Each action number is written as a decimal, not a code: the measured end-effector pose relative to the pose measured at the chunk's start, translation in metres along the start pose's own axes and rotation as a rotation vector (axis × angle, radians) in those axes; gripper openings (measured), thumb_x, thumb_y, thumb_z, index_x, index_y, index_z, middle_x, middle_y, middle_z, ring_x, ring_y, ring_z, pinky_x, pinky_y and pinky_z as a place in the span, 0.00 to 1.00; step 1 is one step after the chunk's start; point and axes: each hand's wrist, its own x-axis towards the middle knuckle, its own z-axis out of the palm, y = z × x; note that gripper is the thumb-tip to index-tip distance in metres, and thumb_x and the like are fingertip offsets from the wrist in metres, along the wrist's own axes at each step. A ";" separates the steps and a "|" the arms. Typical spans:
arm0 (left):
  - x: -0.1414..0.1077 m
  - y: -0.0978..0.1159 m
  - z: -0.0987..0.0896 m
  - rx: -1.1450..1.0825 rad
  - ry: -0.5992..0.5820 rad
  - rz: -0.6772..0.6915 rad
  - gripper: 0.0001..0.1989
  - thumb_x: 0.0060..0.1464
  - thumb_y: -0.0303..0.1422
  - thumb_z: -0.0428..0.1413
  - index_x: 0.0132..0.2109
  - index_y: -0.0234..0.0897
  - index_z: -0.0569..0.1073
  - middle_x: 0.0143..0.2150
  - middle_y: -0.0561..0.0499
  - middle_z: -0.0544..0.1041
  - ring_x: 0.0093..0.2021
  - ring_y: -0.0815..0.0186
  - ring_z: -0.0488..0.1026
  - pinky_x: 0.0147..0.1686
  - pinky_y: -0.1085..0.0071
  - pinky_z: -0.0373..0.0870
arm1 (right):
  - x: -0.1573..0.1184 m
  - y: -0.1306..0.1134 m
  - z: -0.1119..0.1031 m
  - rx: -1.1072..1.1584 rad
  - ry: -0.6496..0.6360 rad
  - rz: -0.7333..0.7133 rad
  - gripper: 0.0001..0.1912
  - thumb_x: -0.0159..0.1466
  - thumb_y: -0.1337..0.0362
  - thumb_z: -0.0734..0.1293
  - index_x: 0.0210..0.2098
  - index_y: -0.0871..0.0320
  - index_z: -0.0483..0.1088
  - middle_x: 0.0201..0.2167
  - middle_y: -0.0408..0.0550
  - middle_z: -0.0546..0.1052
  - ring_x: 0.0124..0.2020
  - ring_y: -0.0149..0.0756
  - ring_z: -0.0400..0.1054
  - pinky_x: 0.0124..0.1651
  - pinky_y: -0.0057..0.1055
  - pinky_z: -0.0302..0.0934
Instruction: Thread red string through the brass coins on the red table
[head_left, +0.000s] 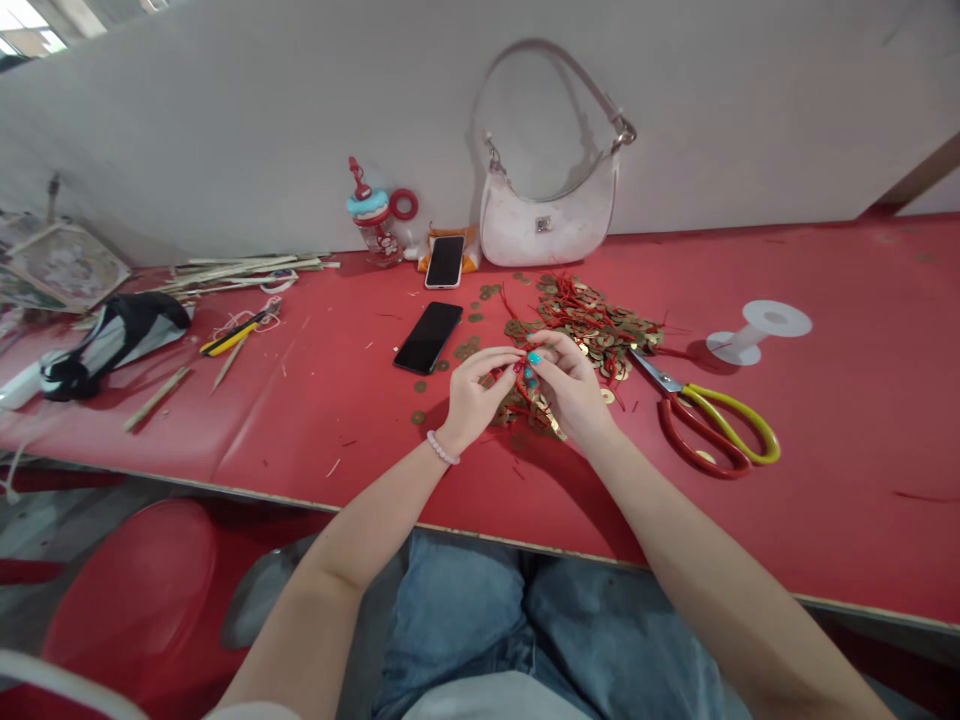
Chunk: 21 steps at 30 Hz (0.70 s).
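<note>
Above the red table (300, 400), my left hand (480, 390) and my right hand (566, 385) meet at the fingertips. Each is closed in a pinch on thin red cord, which shows between the fingers; its ends are too small to make out. Just behind and below the fingers lies a pile of brass-coloured coins (600, 330) tangled with red cords. Scissors (705, 420) with one red and one yellow handle rest right of my right hand, their tips touching the pile. A black phone (428, 338) lies flat beyond my left hand, with loose coins around it.
At the back stand a pale handbag (547, 225), a cup with a blue lid (379, 230) and a second phone (445, 262). A white spool (757, 330) is at the right. Leftward lie a yellow cutter (232, 335), sticks and a black-and-grey item (120, 335).
</note>
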 end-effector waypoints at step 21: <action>0.001 -0.004 0.001 -0.246 0.078 -0.264 0.07 0.50 0.32 0.55 0.35 0.36 0.76 0.39 0.48 0.77 0.41 0.67 0.73 0.44 0.68 0.69 | 0.002 0.001 -0.005 -0.447 -0.005 -0.177 0.05 0.53 0.69 0.62 0.31 0.58 0.67 0.20 0.39 0.65 0.21 0.25 0.56 0.24 0.25 0.52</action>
